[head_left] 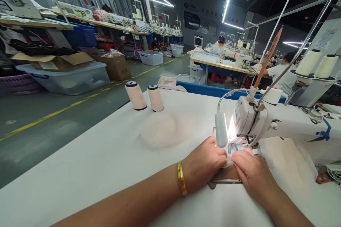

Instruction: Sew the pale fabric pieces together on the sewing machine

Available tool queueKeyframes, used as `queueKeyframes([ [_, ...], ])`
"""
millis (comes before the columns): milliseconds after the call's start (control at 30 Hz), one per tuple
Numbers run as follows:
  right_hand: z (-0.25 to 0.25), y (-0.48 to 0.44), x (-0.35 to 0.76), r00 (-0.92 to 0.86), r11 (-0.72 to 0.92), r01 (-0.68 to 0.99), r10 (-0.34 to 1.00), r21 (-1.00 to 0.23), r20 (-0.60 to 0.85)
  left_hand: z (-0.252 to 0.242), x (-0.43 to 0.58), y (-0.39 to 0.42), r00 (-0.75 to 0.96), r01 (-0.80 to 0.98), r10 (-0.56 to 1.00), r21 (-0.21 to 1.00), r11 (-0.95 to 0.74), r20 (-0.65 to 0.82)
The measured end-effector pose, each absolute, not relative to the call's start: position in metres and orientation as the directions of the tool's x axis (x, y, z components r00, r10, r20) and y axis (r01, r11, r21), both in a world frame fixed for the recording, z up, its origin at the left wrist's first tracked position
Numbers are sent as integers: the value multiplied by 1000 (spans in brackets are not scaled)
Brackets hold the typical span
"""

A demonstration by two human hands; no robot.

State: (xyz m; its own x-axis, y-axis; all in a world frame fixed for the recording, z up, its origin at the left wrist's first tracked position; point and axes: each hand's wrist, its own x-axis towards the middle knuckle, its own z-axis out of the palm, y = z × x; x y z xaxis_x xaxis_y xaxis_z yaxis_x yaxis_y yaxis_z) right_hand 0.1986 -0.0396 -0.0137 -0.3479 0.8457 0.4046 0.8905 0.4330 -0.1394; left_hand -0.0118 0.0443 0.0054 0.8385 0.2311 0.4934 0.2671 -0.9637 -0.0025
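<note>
At the white sewing machine (282, 120), both hands are close together in front of the needle area. My left hand (206, 158), with a gold bracelet at the wrist, pinches the left part of a small pale piece of fabric (228, 163). On the other side, my right hand (250, 168) has its fingers closed on the same fabric, right by the presser foot. The fingers hide most of this piece. A small lamp (221, 129) on a bent metal neck lights the spot. More pale fabric (287, 159) lies under the machine's arm.
Two pale pink thread cones (156, 98) stand at the far side of the white table (101, 163). A blurred pale patch of fabric (162, 129) lies before them. A pencil (269, 56) sticks up from the machine head. Orange-handled snips (323, 178) lie at the right.
</note>
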Motion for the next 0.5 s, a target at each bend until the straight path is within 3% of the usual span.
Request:
queueKeyframes([
  [300,-10,-40,197,-295,422,878,849,-224,439,8,-7,48,828,321,266,-28,-947,493],
  [500,-11,-39,198,-267,398,888,854,-230,446,11,-12,49,820,332,341,103,-937,460],
])
